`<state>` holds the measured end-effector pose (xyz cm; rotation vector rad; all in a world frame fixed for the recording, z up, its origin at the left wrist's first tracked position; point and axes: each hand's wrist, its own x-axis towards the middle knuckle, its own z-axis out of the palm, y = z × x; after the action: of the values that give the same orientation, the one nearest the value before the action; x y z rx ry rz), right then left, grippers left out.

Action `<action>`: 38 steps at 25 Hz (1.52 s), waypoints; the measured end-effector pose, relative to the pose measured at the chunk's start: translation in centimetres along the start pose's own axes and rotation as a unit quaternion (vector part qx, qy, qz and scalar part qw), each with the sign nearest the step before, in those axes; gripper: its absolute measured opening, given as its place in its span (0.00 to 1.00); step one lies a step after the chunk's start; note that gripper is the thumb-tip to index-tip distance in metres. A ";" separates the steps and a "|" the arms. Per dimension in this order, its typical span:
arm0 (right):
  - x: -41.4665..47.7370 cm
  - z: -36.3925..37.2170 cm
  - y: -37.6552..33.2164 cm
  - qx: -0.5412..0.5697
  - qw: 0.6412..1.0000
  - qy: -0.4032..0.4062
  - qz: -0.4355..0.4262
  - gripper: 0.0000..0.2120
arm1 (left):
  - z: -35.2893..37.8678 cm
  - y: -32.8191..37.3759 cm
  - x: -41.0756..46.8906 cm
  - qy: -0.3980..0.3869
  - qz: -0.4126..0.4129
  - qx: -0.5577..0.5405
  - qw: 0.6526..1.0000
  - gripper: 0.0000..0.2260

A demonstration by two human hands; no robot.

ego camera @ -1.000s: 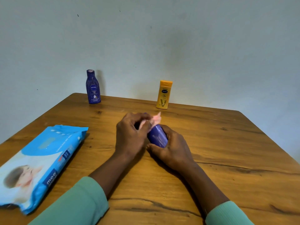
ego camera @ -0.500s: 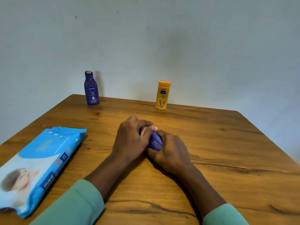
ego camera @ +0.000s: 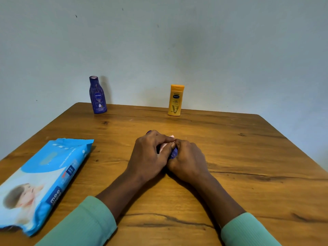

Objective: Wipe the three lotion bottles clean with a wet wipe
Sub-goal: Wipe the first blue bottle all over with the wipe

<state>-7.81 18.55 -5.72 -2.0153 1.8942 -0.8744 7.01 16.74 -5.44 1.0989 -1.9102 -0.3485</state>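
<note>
Both my hands meet at the middle of the wooden table [ego camera: 248,157] around a small purple lotion bottle [ego camera: 173,153], of which only a sliver shows. My right hand [ego camera: 188,159] grips the bottle from the right. My left hand [ego camera: 150,155] presses a pinkish wet wipe [ego camera: 163,147] onto it from the left and covers most of the wipe. A dark blue lotion bottle [ego camera: 98,95] stands upright at the table's far left edge. A yellow lotion bottle [ego camera: 176,100] stands upright at the far edge, right of centre.
A blue pack of wet wipes [ego camera: 40,180] lies flat at the table's near left. A pale wall rises directly behind the table's far edge. Bare wood spreads to the right of my hands.
My hands have closed further over the purple bottle, and the wipe has moved down along it. Far less of the bottle and wipe shows than one second ago.
</note>
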 end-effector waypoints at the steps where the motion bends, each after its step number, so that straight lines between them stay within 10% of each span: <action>1: 0.0 -0.1 0.1 0.005 1.000 -0.004 0.000 0.18 | -0.1 -0.1 0.0 -0.010 0.009 -0.004 1.000 0.10; 8: -0.1 -0.4 0.4 -0.006 0.999 -0.030 0.010 0.31 | -1.4 -2.9 2.3 0.052 -0.110 0.055 0.991 0.12; 14: 0.3 0.0 1.7 0.081 0.995 0.035 0.046 0.24 | -0.2 -0.6 -0.4 -0.032 0.039 -0.015 0.999 0.12; 20: 0.1 -0.2 2.5 0.255 0.965 -0.037 0.040 0.32 | -1.7 -2.7 2.1 0.117 -0.052 -0.034 0.991 0.13; 25: 0.0 -0.3 2.4 0.292 0.955 -0.022 0.033 0.25 | -0.4 -0.9 0.3 0.034 0.030 -0.093 0.995 0.11; 30: -0.1 -1.0 1.5 0.561 0.814 -0.117 0.094 0.29 | -0.7 -1.0 0.4 0.002 0.039 -0.139 0.990 0.11; 38: -0.4 -1.3 1.0 0.569 0.795 -0.159 0.139 0.32 | -0.6 -0.6 1.4 0.140 -0.019 -0.139 0.980 0.11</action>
<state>-9.40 19.07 -5.35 -1.0003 0.9659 -1.0981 7.51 15.36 -4.71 0.9444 -1.5427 -0.4426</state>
